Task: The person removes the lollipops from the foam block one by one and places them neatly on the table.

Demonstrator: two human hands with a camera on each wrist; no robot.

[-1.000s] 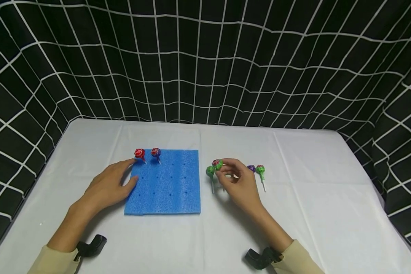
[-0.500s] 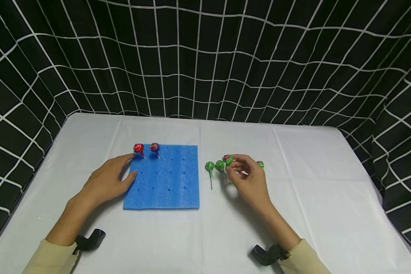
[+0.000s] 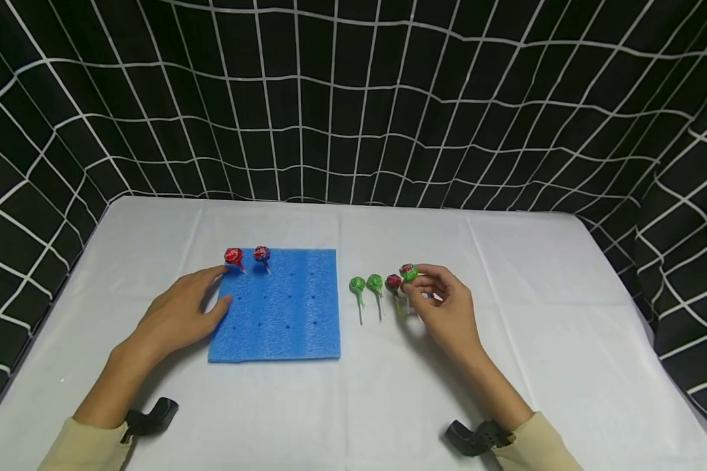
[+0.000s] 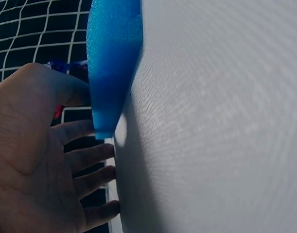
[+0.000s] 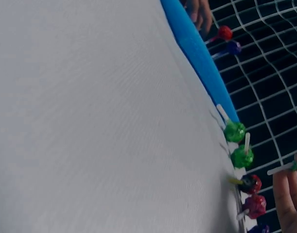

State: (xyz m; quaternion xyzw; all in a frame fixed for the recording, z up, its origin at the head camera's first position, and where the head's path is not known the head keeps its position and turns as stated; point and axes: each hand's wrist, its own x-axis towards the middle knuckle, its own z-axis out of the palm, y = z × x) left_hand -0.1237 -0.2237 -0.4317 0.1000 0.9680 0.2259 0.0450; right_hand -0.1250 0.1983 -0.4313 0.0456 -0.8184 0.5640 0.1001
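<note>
My right hand (image 3: 444,307) pinches a lollipop (image 3: 408,272) with a green-and-red wrapper, raised over a row of lollipops; its white stick (image 5: 280,169) shows in the right wrist view. Under and left of that hand lie a dark red lollipop (image 3: 393,282) and two green lollipops, the leftmost (image 3: 357,285) nearest the board. My left hand (image 3: 179,314) rests at the left edge of a blue foam board (image 3: 277,311), thumb and forefinger touching it, fingers spread. A red lollipop (image 3: 234,256) and a blue-and-red lollipop (image 3: 262,254) stand in the board's back row of holes.
The right wrist view shows a pinkish-red lollipop (image 5: 255,206) and a purple lollipop (image 5: 259,229) farther along the row, hidden by my hand in the head view. A white cloth (image 3: 271,412) covers the table. Black white-gridded curtain (image 3: 324,104) surrounds its back and sides.
My right hand has moved right along the row with the held lollipop, uncovering the second green and the dark red lollipop. The left hand stays on the board's edge.
</note>
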